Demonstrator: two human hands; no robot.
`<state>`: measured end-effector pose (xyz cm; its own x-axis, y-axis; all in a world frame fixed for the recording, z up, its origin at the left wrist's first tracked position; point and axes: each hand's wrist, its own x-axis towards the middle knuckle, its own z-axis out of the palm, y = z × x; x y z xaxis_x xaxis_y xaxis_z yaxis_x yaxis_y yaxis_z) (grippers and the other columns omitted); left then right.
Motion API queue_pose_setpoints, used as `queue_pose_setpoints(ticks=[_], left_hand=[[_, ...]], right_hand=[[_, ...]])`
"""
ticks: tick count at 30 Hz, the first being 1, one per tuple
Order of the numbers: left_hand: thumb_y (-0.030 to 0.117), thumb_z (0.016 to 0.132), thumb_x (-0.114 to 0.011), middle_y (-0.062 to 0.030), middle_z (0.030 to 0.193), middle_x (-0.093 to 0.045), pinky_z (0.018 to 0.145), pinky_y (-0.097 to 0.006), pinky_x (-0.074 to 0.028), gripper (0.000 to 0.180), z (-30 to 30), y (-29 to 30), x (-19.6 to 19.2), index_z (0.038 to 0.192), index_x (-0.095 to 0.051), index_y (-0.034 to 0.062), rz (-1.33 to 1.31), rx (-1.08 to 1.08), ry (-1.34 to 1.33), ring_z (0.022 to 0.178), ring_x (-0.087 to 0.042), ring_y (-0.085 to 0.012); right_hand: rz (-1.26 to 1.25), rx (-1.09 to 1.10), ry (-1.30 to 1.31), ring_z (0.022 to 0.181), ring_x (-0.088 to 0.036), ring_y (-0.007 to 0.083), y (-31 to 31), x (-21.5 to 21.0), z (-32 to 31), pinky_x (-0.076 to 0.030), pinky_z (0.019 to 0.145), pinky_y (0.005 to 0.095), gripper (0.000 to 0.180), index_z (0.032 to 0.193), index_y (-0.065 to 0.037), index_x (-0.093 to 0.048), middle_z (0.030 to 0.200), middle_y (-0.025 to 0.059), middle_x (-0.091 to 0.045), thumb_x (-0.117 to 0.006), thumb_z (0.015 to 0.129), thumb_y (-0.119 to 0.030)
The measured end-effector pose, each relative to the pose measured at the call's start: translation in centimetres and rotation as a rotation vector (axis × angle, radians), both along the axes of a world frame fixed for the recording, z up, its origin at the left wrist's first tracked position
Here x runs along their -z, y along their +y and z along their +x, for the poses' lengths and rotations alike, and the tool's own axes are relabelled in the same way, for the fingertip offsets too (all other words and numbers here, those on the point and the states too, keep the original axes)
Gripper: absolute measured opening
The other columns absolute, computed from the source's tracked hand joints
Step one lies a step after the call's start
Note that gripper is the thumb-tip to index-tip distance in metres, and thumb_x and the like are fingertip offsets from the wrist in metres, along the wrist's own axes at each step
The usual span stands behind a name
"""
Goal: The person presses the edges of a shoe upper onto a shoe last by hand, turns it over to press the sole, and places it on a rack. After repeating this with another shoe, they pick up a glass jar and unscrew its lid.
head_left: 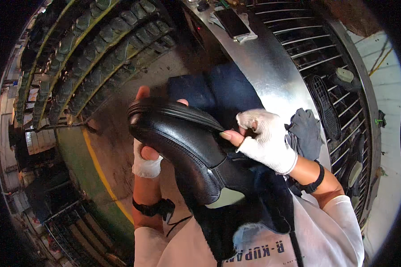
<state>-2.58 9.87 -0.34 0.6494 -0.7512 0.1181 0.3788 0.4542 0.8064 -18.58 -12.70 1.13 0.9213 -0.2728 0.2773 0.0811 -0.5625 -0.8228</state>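
A black leather shoe (178,144) is held up in front of me on its side, its ribbed black sole (173,115) turned upward and away. Pale green material, perhaps a last, shows at the shoe's opening. My left hand (148,160), in a white fingerless glove, is closed around the toe end; the shoe hides most of its fingers. My right hand (263,140), gloved likewise, has its thumb against the sole's edge near the middle of the shoe. Its other fingers are curled, pinching at that edge.
To the right runs a metal table (276,66) with a dark phone (232,23) at its far end. A grey cloth (305,129) lies near my right hand. Beyond, a barred rack bears a black sole (325,107). Shelves (87,49) of dark shoe-shaped pieces stand left.
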Motion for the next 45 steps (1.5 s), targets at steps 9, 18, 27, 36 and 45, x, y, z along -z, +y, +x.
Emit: queue_pose_setpoints(ticks=[9,18,27,36,45], left_hand=[[0.05,0.071,-0.099,-0.0261,0.151,-0.056,0.109,-0.055,-0.056,0.117,0.1,0.1,6.8,0.164,-0.038,0.0156,-0.215,0.169,0.247,0.133,-0.062,-0.042],[0.054,0.066,-0.101,-0.0125,0.13,-0.067,0.104,-0.037,-0.055,0.112,-0.8,-5.5,-0.8,0.148,-0.049,-0.0016,0.287,-0.018,-0.197,0.117,-0.068,-0.0228],[0.032,0.082,-0.091,-0.0159,0.131,-0.071,0.107,-0.037,-0.052,0.088,-4.1,-10.3,-7.4,0.152,-0.047,0.0022,0.464,0.13,-0.586,0.127,-0.068,-0.0249],[0.021,0.094,-0.081,-0.0102,0.13,-0.063,0.103,-0.035,-0.052,0.059,-2.8,-6.9,-9.8,0.141,-0.055,-0.0011,0.551,-0.623,-0.743,0.114,-0.064,-0.0186],[0.025,0.074,-0.099,-0.025,0.141,-0.065,0.099,-0.041,-0.06,0.119,-7.6,-8.0,-2.4,0.166,-0.026,0.0041,0.556,-0.353,-0.733,0.121,-0.073,-0.0363]], right_hand=[[0.344,-0.367,0.02,0.062,-0.065,0.029,0.0,2.6,-1.7,-0.051,0.062,0.0391,0.054,0.149,-0.011,-0.058,0.076,0.0098,-0.063,-0.068,0.096,-0.014],[0.535,-0.015,-0.135,0.135,-0.057,0.02,-5.7,-4.3,0.7,-0.047,0.113,0.0379,0.089,0.17,-0.006,-0.031,0.154,0.0145,-0.056,-0.079,0.094,-0.009],[0.161,-0.349,-0.108,0.134,-0.064,0.0343,-7.3,-7.0,1.7,-0.043,0.118,0.0464,0.052,0.126,-0.002,-0.076,0.133,0.0191,-0.072,-0.074,0.091,-0.04],[0.562,-0.105,0.0,0.143,-0.052,0.025,1.0,-2.1,-1.7,-0.042,0.119,0.0387,0.121,0.166,0.001,-0.033,0.162,0.0166,-0.047,-0.101,0.073,-0.035],[0.604,-0.063,0.428,0.127,-0.062,0.0175,-6.5,-2.7,-6.2,-0.044,0.115,0.0335,0.084,0.149,0.003,-0.058,0.138,0.0087,-0.068,-0.091,0.083,-0.037]])
